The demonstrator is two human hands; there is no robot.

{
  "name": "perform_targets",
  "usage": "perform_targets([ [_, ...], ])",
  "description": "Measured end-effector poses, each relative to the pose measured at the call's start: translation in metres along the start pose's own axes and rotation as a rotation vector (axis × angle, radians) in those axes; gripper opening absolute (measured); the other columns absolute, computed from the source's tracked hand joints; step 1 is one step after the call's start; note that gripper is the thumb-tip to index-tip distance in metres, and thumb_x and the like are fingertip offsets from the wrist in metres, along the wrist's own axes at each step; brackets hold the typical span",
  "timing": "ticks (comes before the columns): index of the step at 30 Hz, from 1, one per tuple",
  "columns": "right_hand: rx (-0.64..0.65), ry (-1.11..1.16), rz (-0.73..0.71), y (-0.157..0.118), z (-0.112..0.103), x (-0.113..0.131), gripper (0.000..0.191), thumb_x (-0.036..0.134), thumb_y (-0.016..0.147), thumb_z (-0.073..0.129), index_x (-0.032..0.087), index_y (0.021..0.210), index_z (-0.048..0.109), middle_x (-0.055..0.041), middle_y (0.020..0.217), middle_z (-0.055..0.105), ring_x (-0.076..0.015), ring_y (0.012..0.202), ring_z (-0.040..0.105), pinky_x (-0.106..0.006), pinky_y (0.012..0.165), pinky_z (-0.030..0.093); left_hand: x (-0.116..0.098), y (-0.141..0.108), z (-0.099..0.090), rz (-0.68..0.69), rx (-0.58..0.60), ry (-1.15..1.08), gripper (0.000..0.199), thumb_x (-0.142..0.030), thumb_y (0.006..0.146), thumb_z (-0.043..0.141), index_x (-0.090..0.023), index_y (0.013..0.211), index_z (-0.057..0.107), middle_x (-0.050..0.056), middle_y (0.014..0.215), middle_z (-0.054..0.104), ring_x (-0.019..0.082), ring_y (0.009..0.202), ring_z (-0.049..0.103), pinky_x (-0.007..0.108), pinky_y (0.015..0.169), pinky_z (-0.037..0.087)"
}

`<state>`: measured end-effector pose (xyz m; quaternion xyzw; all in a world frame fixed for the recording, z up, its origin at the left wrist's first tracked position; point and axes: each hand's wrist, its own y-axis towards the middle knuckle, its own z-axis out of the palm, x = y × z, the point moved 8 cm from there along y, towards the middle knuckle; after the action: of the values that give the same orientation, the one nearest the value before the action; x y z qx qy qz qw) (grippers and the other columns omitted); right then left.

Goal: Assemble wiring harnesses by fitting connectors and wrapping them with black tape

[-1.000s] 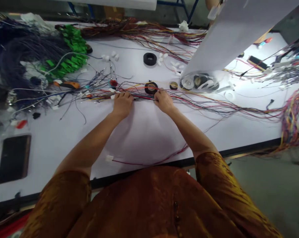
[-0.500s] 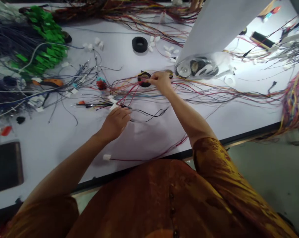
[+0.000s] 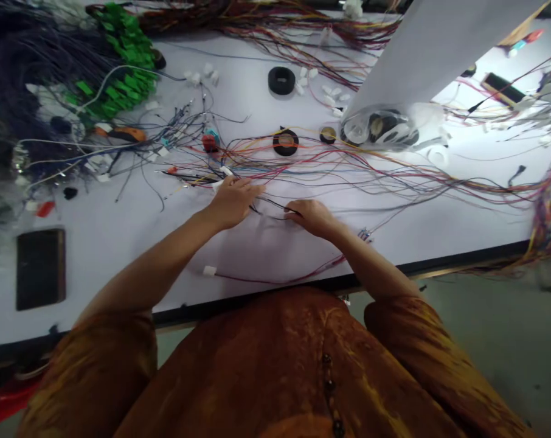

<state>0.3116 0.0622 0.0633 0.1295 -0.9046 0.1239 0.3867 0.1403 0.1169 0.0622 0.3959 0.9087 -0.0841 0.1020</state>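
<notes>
The right hand (image 3: 312, 218) pinches thin black plastic-coated wires (image 3: 275, 204) near the middle of the white worktop's (image 3: 175, 252) front edge; the left hand (image 3: 234, 199) lies palm-down over their other end, its grip hidden. Behind, a round black tape roll (image 3: 285, 149) sits under loose orange wires (image 3: 261, 144). Toward the front-left corner lies a dark rectangular phone (image 3: 41, 267), too blurred to read any lettering.

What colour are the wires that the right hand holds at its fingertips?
The held wires are black, seen best in the head view.
</notes>
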Motion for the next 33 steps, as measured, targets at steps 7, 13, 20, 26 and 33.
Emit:
perform_targets([
  [7, -0.599, 0.382, -0.044, -0.023, -0.094, -0.007, 0.048, 0.065, 0.099, 0.039, 0.024, 0.09, 0.062, 0.0019, 0.067, 0.049, -0.0102, 0.049, 0.034, -0.026, 0.049, 0.031, 0.076, 0.02, -0.025, -0.217, -0.151, 0.058, 0.041, -0.018, 0.093, 0.049, -0.017, 0.132, 0.062, 0.017, 0.138, 0.064, 0.034, 0.141, 0.05, 0.063, 0.12, 0.021],
  [13, -0.652, 0.775, -0.054, -0.032, -0.108, -0.027, 0.049, 0.074, 0.083, 0.061, 0.026, 0.075, 0.057, 0.0099, 0.055, 0.013, -0.0078, 0.042, 0.01, -0.026, 0.042, 0.016, 0.093, 0.043, -0.034, -0.243, -0.122, -0.017, 0.046, -0.03, 0.092, 0.062, -0.019, 0.136, 0.059, 0.014, 0.151, 0.055, 0.032, 0.146, 0.043, 0.058, 0.124, 0.015],
  [20, -0.839, 1.036, -0.129, -0.089, -0.165, -0.049, 0.036, 0.055, 0.078, 0.076, 0.03, 0.062, 0.054, 0.0078, 0.05, 0.012, -0.0113, 0.044, 0.003, -0.033, 0.043, 0.007, 0.112, 0.041, -0.041, -0.315, -0.094, 0.019, 0.045, -0.046, 0.091, 0.07, -0.012, 0.121, 0.067, 0.013, 0.146, 0.059, 0.028, 0.144, 0.038, 0.055, 0.124, 0.013],
  [26, -0.323, 1.143, -0.441, -0.105, -0.14, -0.021, 0.052, 0.045, 0.084, 0.062, 0.023, 0.043, 0.04, 0.0067, 0.041, 0.001, -0.0087, 0.033, 0.003, -0.029, 0.034, 0.011, 0.06, 0.023, -0.015, -0.067, -0.151, 0.057, 0.029, -0.027, 0.097, 0.057, -0.015, 0.123, 0.064, 0.012, 0.136, 0.063, 0.029, 0.134, 0.05, 0.051, 0.117, 0.031],
  [33, 0.568, 0.893, -0.44, -0.115, -0.041, 0.015, 0.04, 0.056, 0.09, 0.061, 0.025, 0.073, 0.08, -0.0021, 0.04, 0.048, -0.0142, 0.037, 0.042, -0.031, 0.042, 0.032, 0.125, 0.05, -0.026, -0.335, -0.189, -0.076, 0.029, -0.013, 0.093, 0.047, -0.012, 0.116, 0.065, 0.012, 0.136, 0.065, 0.022, 0.126, 0.055, 0.042, 0.114, 0.038],
])
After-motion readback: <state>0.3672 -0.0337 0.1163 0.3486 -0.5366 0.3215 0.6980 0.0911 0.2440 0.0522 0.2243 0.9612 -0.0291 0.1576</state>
